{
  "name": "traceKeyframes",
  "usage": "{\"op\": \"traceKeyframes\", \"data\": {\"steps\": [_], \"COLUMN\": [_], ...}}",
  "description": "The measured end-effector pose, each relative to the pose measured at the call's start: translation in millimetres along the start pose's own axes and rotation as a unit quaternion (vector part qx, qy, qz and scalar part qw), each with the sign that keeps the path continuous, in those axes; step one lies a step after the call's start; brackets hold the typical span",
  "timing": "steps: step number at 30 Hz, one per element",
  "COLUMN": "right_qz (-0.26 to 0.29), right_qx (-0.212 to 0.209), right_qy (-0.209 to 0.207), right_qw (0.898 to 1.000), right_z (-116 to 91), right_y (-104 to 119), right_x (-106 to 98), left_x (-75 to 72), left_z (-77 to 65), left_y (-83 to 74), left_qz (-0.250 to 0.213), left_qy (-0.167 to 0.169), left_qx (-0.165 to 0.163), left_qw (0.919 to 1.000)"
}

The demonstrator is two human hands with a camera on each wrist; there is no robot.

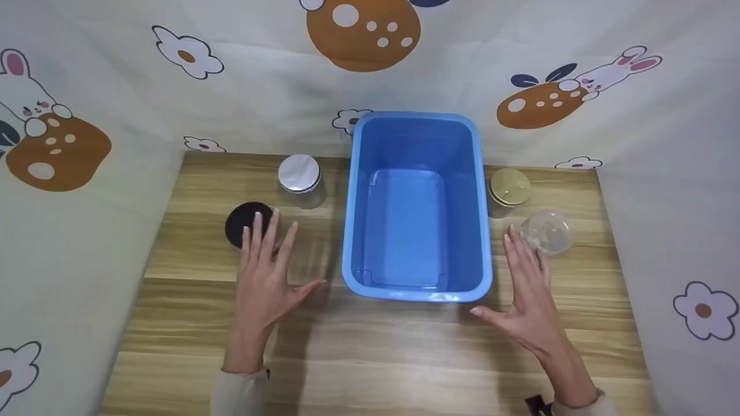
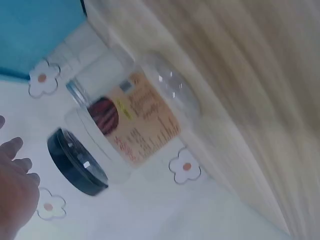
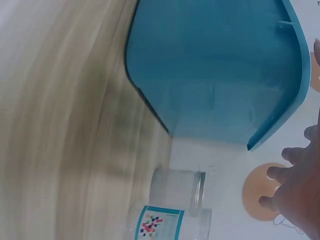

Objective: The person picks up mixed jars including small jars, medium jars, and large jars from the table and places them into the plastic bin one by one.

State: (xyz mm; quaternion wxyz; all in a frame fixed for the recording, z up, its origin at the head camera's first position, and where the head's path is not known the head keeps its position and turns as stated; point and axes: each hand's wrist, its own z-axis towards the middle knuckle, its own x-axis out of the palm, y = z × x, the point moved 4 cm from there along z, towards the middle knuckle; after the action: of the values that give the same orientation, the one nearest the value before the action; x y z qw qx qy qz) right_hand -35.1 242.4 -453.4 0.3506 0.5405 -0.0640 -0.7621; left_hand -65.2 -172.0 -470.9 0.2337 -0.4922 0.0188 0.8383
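Observation:
My left hand [image 1: 265,289] is spread with straight fingers, its fingertips overlapping a black-lidded jar [image 1: 243,224] in the head view. The left wrist view shows this clear jar with a brown-and-orange label [image 2: 137,120], apart from the fingers. Fingers extended and thumb out to the side, my right hand [image 1: 526,300] hovers between a blue bin [image 1: 417,296] and a clear jar [image 1: 552,232]. In the right wrist view, that jar carries a teal-edged label [image 3: 159,225], and the hand is well above it. Neither hand holds anything.
Behind the black-lidded jar stands a silver-lidded jar [image 1: 299,173]. A gold-lidded jar [image 1: 510,188] is right of the bin, close to its wall. The wood-grain table [image 1: 393,358] is enclosed at the back and sides by patterned cloth [image 1: 260,92].

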Motion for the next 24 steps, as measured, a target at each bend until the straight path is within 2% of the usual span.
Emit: {"op": "traceKeyframes", "data": {"steps": [7, 15, 24], "right_qz": [0.022, 0.046, 0.05], "right_qx": [-0.007, -0.02, -0.008], "right_qy": [-0.012, -0.024, 0.006], "right_qw": [1.0, 0.998, 0.999], "right_z": [7, 19, 28], "right_y": [4, 8, 15], "right_x": [-1, -5, 5], "left_x": [-7.1, -11.5, -14.7], "left_z": [2.2, 4.6, -2.2], "left_y": [16.6, 40.1, 61.4], "left_qz": [0.015, 0.024, -0.009], "left_qy": [-0.004, -0.029, -0.053], "left_qx": [-0.024, -0.059, -0.087], "left_qw": [0.9996, 0.9976, 0.9948]}}
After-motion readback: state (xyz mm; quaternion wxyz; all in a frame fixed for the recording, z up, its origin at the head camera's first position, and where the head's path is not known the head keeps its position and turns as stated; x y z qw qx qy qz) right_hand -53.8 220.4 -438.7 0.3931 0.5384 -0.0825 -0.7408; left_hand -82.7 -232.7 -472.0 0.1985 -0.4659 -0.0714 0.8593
